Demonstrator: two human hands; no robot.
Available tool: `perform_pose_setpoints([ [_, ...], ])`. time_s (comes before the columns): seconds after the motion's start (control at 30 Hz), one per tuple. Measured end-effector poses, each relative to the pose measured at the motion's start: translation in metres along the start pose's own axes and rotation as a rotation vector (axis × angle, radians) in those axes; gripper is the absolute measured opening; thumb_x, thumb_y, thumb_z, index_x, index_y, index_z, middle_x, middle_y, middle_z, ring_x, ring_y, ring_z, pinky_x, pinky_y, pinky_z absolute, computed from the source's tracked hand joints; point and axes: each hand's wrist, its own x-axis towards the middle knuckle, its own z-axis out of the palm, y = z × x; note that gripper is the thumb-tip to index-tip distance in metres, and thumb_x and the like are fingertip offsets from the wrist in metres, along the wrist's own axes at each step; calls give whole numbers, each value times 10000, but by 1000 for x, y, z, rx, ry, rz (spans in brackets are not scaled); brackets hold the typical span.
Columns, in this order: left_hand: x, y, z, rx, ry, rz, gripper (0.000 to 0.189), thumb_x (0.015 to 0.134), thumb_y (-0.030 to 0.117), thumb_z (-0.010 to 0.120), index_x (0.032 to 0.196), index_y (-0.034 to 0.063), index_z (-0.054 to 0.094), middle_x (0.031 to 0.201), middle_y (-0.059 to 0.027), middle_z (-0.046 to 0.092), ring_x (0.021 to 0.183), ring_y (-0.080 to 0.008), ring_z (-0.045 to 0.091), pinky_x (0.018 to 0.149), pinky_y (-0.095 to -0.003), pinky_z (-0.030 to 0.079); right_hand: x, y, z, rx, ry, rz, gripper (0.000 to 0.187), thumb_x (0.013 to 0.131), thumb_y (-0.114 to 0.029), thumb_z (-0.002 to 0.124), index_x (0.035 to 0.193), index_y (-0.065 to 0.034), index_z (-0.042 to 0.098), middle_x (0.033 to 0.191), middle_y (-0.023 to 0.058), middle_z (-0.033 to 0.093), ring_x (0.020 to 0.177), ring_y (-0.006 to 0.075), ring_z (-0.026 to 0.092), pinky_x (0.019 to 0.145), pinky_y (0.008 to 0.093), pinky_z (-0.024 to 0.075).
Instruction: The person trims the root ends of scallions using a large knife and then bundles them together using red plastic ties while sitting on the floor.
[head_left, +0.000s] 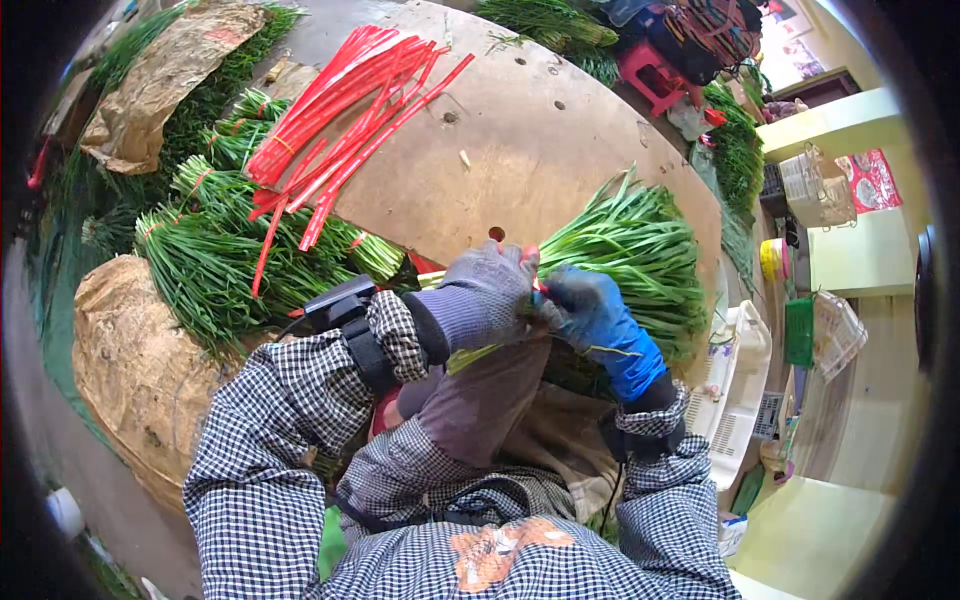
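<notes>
A large bunch of green garlic chives (637, 247) lies across the near right part of the board, its leaves fanned to the upper right and its stems towards my lap. My left hand (487, 289), in a grey-purple knit glove, is closed around the stems. My right hand (589, 300), in a blue glove, presses against the same bunch, its fingers at a red tie (538, 286) that shows between both hands. The ends of the tie are hidden by my fingers. A pile of red printed tie strips (345, 127) lies on the board at the upper left.
Tied chive bundles (217, 262) are heaped on the left beside crumpled brown paper (142, 360). The round wooden board (525, 135) has small holes. White plastic baskets (739, 390) stand at the right, a pink stool (651, 75) at the back. More greens (547, 22) lie beyond the board.
</notes>
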Motion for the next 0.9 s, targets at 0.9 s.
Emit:
perform_pose_setpoints([
  [0.9,-48,-11,67,-663,792,-116,566,917,378,445,1335,12,338,1352,-229,337,1297,-318,276,1054,-381,229,-24,15,3,-241,218,29,131,795,-152,587,721,-43,583,711,163,547,646,342,565,562,401,446],
])
